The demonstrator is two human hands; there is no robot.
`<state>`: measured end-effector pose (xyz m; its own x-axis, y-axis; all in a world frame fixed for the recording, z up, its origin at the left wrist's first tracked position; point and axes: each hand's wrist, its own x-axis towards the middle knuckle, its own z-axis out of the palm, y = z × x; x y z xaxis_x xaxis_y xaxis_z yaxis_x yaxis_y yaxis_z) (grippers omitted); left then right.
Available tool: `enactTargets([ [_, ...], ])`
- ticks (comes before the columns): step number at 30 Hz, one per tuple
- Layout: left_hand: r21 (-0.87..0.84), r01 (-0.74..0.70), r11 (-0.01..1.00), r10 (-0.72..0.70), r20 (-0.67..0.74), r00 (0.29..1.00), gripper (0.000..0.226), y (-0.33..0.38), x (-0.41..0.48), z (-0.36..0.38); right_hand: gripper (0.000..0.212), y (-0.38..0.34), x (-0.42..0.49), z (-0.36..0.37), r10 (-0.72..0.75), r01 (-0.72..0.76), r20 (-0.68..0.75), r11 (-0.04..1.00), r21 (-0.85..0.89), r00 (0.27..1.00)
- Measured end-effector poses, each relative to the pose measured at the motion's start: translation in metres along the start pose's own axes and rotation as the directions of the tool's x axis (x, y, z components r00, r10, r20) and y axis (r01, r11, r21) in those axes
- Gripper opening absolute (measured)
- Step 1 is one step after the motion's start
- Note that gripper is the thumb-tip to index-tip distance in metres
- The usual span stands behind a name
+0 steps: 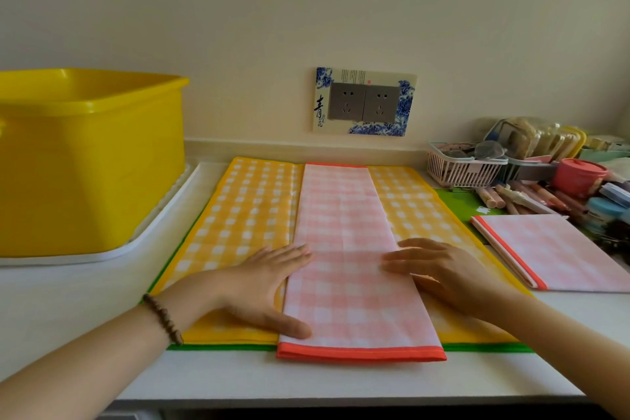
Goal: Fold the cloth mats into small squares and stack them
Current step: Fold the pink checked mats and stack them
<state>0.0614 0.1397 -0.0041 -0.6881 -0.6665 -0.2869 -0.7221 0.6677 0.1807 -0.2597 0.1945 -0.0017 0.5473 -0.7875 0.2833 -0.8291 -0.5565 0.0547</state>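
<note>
Pink gingham mat (354,249), orange hem, is folded into a long narrow strip running from the desk (306,382) front edge toward the wall. It lies on top of a yellow gingham mat (245,208) spread flat, and a green mat (484,347) peeks out under that along the front and right.

Left hand (266,283) is flat at the strip's left edge. Its fingers (293,254) are straight, palm mostly on the yellow mat, thumb pressing the pink cloth near the front corner. It is not gripping anything. There is a bead bracelet (163,319) on the left wrist.

Right hand (443,276) is flat at the strip's right edge, its fingers (405,262) extended and resting on the pink cloth, also not grasping.

A folded pink mat (559,249) with an orange edge sits to the right, apart from the strip and overlapping the yellow mat's right side.

A yellow tub (88,167) stands on a white tray (163,215) at far left. A double wall socket (364,102) sits in a blue-and-white frame behind. At back right are a white basket (460,167), a pink lidded cup (578,176) and a row of pens (525,198), with other clutter too small to tell.
</note>
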Motion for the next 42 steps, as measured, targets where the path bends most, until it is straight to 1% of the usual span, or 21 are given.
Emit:
enactTargets([
  [2,-0.014,0.010,1.000,-0.010,-0.002,1.000,0.127,-0.001,-0.003,-0.001,0.034,0.002,0.002,0.001,0.020,-0.022,0.046,0.999,0.045,0.999],
  [4,-0.086,0.020,0.996,-0.025,-0.056,0.998,0.126,-0.003,-0.004,-0.003,0.034,0.003,0.002,0.002,0.061,-0.068,0.068,0.992,0.107,0.996],
  [6,-0.281,0.014,0.960,-0.056,-0.141,0.988,0.123,-0.006,-0.004,-0.004,0.033,0.003,0.004,0.003,0.112,-0.120,0.059,0.980,0.160,0.992],
  [9,-0.644,-0.016,0.765,-0.150,-0.203,0.968,0.109,-0.010,-0.003,-0.006,0.034,0.004,0.009,0.002,0.214,-0.222,0.060,0.938,0.265,0.975],
  [11,-0.765,0.006,0.644,-0.218,-0.176,0.960,0.092,-0.011,-0.001,-0.010,0.030,0.006,0.016,0.004,0.301,-0.288,0.034,0.867,0.407,0.953],
  [13,-0.816,0.014,0.578,-0.282,-0.184,0.942,0.081,-0.012,0.003,-0.013,0.029,0.009,0.025,0.008,0.403,-0.334,-0.005,0.765,0.551,0.915],
  [16,-0.855,-0.015,0.518,-0.321,-0.211,0.923,0.079,-0.013,0.010,-0.015,0.021,0.016,0.038,0.013,0.507,-0.391,0.045,0.603,0.696,0.861],
  [18,-0.846,-0.023,0.532,-0.327,-0.231,0.916,0.084,-0.014,0.016,-0.015,0.024,0.017,0.045,0.013,0.559,-0.424,0.082,0.518,0.743,0.825],
  [20,-0.827,-0.039,0.560,-0.357,-0.284,0.890,0.075,-0.012,0.022,-0.014,0.022,0.018,0.051,0.016,0.630,-0.474,0.109,0.447,0.758,0.769],
  [21,-0.811,-0.044,0.584,-0.370,-0.313,0.875,0.073,-0.012,0.025,-0.013,0.021,0.019,0.054,0.018,0.663,-0.500,0.113,0.431,0.751,0.740],
  [24,-0.773,-0.062,0.632,-0.376,-0.375,0.848,0.084,-0.009,0.031,-0.011,0.020,0.020,0.063,0.019,0.724,-0.595,0.140,0.423,0.683,0.676],
  [27,-0.760,-0.040,0.649,-0.389,-0.377,0.841,0.091,-0.011,0.038,-0.010,0.019,0.020,0.069,0.016,0.754,-0.679,0.202,0.396,0.619,0.624],
  [29,-0.740,-0.007,0.672,-0.399,-0.370,0.839,0.080,-0.012,0.043,-0.008,0.021,0.020,0.072,0.016,0.765,-0.704,0.225,0.379,0.601,0.603],
  [31,-0.665,0.033,0.746,-0.402,-0.410,0.819,0.069,-0.012,0.047,-0.006,0.021,0.020,0.074,0.017,0.776,-0.719,0.233,0.365,0.591,0.586],
  [33,-0.474,0.059,0.878,-0.321,-0.493,0.809,0.076,-0.008,0.043,-0.005,0.018,0.020,0.075,0.019,0.797,-0.722,0.212,0.355,0.594,0.566],
  [34,-0.353,0.047,0.934,-0.235,-0.511,0.827,0.080,-0.003,0.039,-0.006,0.019,0.019,0.075,0.020,0.806,-0.713,0.173,0.372,0.594,0.565],
  [35,-0.240,0.028,0.970,-0.148,-0.496,0.856,0.083,0.002,0.034,-0.006,0.025,0.016,0.073,0.021,0.803,-0.698,0.109,0.432,0.571,0.585],
  [36,-0.151,0.012,0.988,-0.079,-0.449,0.890,0.084,0.007,0.030,-0.006,0.031,0.011,0.071,0.022,0.774,-0.677,0.033,0.530,0.511,0.632],
  [38,-0.040,0.012,0.999,-0.025,-0.333,0.943,0.086,0.016,0.023,-0.003,0.037,-0.004,0.066,0.022,0.627,-0.565,-0.066,0.738,0.370,0.776],
  [40,-0.005,0.033,0.999,-0.033,-0.276,0.961,0.084,0.019,0.022,0.001,0.041,-0.024,0.062,0.021,0.431,-0.403,-0.042,0.870,0.283,0.901],
  [42,-0.001,0.054,0.999,-0.053,-0.245,0.968,0.080,0.017,0.023,0.003,0.044,-0.040,0.060,0.024,0.280,-0.285,0.054,0.935,0.213,0.959],
])
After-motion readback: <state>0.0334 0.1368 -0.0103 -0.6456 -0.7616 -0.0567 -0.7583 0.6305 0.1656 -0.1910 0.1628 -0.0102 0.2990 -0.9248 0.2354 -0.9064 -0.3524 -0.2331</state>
